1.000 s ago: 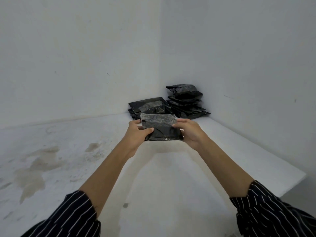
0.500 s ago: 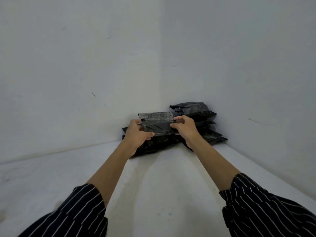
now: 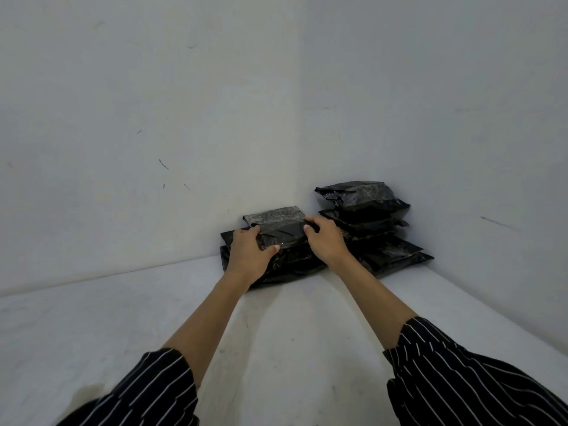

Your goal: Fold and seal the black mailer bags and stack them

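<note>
At lower left of the frame, white table (image 3: 92, 318) meeting a plain wall. Near centre, gripping the left end of the folded mailer bag (image 3: 278, 229) with the left hand (image 3: 250, 255), thumb across the front face, fingers behind. Held level by both ends, probably so as to set it flat and square on the low stack (image 3: 292, 265) directly beneath (touching it or just above, cannot tell). Slightly right, grasping the bag's right end with the right hand (image 3: 325, 241), fingers curled over the upper edge. At centre-right, a taller stack (image 3: 368, 222) of sealed bags, leaning a little, just beside the right wrist; easy to nudge with any sideways move. Behind both stacks, the wall corner (image 3: 302, 149), so no room to push deeper
</note>
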Action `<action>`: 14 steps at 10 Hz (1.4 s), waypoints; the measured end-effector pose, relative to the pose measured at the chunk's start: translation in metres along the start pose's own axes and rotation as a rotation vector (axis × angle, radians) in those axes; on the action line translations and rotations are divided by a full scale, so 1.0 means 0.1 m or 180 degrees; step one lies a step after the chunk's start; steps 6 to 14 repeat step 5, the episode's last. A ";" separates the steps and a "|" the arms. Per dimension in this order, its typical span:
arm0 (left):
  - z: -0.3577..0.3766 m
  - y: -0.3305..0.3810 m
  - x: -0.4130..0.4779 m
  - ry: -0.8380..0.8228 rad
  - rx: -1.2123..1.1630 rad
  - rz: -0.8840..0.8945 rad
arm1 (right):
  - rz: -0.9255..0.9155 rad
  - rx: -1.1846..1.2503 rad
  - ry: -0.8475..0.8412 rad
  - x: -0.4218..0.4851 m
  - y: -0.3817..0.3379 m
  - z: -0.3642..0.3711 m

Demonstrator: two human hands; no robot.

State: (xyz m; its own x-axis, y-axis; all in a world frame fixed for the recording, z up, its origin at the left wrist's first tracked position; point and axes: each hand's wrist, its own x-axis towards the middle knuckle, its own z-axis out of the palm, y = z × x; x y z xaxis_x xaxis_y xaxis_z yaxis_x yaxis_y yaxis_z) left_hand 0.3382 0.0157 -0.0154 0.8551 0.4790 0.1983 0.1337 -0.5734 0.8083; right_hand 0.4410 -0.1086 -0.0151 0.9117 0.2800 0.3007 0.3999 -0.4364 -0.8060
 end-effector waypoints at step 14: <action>-0.51 0.14 -0.47 0.0275 0.0179 0.0203 | -0.0667 -0.0552 0.0027 -0.50 -0.30 -0.23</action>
